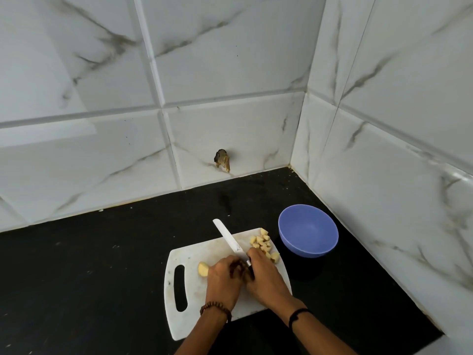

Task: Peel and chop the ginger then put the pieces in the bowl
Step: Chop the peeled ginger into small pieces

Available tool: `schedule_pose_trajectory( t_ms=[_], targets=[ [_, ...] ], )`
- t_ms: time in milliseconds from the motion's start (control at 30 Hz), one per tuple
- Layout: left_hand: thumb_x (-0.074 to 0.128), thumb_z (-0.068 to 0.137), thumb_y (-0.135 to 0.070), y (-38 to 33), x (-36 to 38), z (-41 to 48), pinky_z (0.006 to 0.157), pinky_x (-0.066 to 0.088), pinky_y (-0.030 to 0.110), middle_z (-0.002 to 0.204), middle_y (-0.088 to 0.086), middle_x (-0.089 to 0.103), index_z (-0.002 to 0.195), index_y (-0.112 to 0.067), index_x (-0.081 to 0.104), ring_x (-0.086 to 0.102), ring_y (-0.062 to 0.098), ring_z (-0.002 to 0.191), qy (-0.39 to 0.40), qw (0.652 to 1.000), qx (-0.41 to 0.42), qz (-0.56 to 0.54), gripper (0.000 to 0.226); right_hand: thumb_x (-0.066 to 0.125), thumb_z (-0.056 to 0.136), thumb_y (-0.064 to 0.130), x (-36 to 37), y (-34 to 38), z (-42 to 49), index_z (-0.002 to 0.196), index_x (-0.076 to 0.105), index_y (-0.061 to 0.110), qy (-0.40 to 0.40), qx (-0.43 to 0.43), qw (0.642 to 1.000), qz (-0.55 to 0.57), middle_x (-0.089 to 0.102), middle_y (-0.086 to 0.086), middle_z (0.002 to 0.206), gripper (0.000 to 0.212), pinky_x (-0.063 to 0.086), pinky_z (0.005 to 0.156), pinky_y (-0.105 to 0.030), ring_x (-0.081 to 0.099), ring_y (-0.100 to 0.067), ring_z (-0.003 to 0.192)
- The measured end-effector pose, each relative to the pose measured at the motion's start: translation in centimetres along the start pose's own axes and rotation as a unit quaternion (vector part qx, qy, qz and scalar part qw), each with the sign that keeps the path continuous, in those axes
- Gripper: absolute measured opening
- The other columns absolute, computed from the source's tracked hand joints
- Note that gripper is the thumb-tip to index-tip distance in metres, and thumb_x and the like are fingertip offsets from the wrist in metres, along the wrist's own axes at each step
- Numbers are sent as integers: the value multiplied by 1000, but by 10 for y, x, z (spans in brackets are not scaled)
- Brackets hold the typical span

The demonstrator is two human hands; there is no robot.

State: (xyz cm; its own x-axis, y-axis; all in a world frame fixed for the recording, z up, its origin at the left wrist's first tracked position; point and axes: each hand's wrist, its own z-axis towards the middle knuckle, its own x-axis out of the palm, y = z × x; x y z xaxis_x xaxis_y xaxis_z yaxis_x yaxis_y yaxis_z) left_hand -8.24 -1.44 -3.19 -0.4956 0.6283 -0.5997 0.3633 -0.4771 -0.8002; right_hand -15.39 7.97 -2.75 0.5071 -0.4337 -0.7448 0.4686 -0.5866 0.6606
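Observation:
A white cutting board (194,293) with a handle slot lies on the black counter. My left hand (224,280) presses down a peeled yellow ginger piece (203,269), whose end sticks out to the left of my fingers. My right hand (265,275) grips the handle of a white-bladed knife (227,238); the blade points up and away over the board, right beside my left fingers. Several chopped ginger pieces (265,245) lie in a heap at the board's far right corner. An empty blue bowl (308,234) stands just right of the board.
The black counter (102,265) runs into a corner of white marbled wall tiles behind and to the right. A brown broken spot (222,160) shows in the back wall just above the counter. The counter's front edge shows at the lower right.

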Motion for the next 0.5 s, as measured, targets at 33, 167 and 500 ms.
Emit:
schedule_pose_trajectory(
  t_ms=[33, 167, 500],
  targets=[
    [58, 89, -2, -3, 1, 0, 72, 40, -3, 94, -16, 64, 108, -24, 68, 60, -6, 87, 5, 1000, -2, -8, 30, 57, 97, 24, -2, -2, 2, 122, 45, 23, -3, 6, 1000, 0, 50, 3, 132, 27, 48, 90, -21, 52, -7, 113],
    [56, 87, 1, -13, 7, 2, 71, 40, -3, 93, -11, 68, 103, -21, 69, 61, -1, 84, 17, 1000, 4, -11, 30, 61, 94, 20, -8, -7, 7, 122, 47, 22, -13, 23, 1000, 17, 52, 2, 132, 31, 48, 91, -22, 52, -10, 117],
    [59, 85, -6, -4, -37, 1, 87, 47, 23, 100, -7, 66, 103, -24, 68, 57, 7, 92, -53, 992, 66, 92, 26, 63, 93, 30, 6, 28, 14, 105, 44, 30, -30, -7, 999, 24, 45, 13, 105, 22, 45, 71, -12, 51, -4, 94]
  ],
)
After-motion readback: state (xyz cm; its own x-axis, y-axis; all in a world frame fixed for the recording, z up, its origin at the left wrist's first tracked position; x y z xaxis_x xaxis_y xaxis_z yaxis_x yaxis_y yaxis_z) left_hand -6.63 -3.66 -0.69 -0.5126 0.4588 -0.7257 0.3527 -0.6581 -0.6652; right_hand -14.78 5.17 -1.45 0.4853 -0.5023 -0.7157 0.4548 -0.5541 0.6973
